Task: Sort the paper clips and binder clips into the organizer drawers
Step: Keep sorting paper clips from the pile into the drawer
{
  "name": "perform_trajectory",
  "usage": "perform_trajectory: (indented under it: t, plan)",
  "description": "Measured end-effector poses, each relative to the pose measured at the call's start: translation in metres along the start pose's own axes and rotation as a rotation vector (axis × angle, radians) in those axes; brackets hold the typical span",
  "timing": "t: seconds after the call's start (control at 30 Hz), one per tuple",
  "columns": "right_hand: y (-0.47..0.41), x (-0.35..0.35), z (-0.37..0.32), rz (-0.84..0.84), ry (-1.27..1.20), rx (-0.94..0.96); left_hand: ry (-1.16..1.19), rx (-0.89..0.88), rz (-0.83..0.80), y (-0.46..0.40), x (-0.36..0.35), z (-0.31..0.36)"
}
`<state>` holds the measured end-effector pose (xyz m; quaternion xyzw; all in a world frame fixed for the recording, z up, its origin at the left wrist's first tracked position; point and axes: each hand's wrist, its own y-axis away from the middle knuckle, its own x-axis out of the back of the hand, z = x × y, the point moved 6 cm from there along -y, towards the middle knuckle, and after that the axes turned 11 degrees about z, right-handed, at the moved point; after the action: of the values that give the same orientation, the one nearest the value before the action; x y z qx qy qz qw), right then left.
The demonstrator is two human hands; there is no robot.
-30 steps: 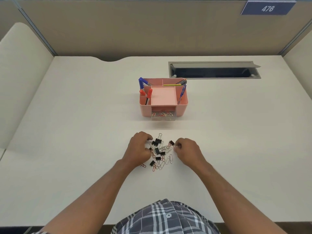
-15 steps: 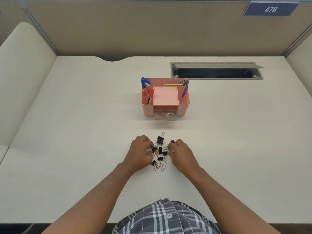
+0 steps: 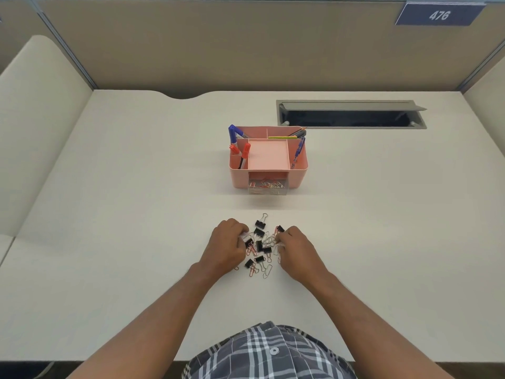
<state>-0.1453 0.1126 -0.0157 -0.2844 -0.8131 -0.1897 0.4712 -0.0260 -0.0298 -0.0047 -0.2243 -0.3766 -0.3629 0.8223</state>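
The left hand (image 3: pixel 227 246) rests knuckles-up on the pale counter (image 3: pixel 109 242), its fingers curled into the left edge of a small heap of clips; whether its grip pinches one cannot be told, since the fingertips are hidden. The right hand (image 3: pixel 295 248) mirrors it on the heap's right edge, fingers curled and seemingly pinching thin wire paper clips (image 3: pixel 266 270), with a black binder clip (image 3: pixel 280 229) just beside its fingertips. Between the two hands lie the small black binder clips (image 3: pixel 259 232) mixed with red and silver wire paper clips, all flat on the counter. Farther from the person stands the pink plastic desk organizer (image 3: pixel 240 177), its clear front drawer (image 3: pixel 267 187) pulled out and holding paper clips. Blue and red markers (image 3: pixel 232 132) stand in its left compartments. Behind it, a grey cable slot (image 3: pixel 352 105) is open in the counter.
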Motion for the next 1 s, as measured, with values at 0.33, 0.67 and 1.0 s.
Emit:
perform_trajectory:
  t: [0.33, 0.67, 1.0]
  plan:
    - [-0.001, -0.004, -0.003, 0.021, 0.017, 0.007, -0.142, 0.015, -0.061, -0.01, -0.011, 0.001]
    - [0.002, 0.001, -0.007, 0.062, 0.029, 0.045, -0.18, 0.022, -0.056, -0.011, -0.015, 0.001]
    - [0.002, 0.006, -0.001, 0.024, -0.01, -0.021, -0.152, 0.042, -0.04, -0.007, -0.009, 0.001]
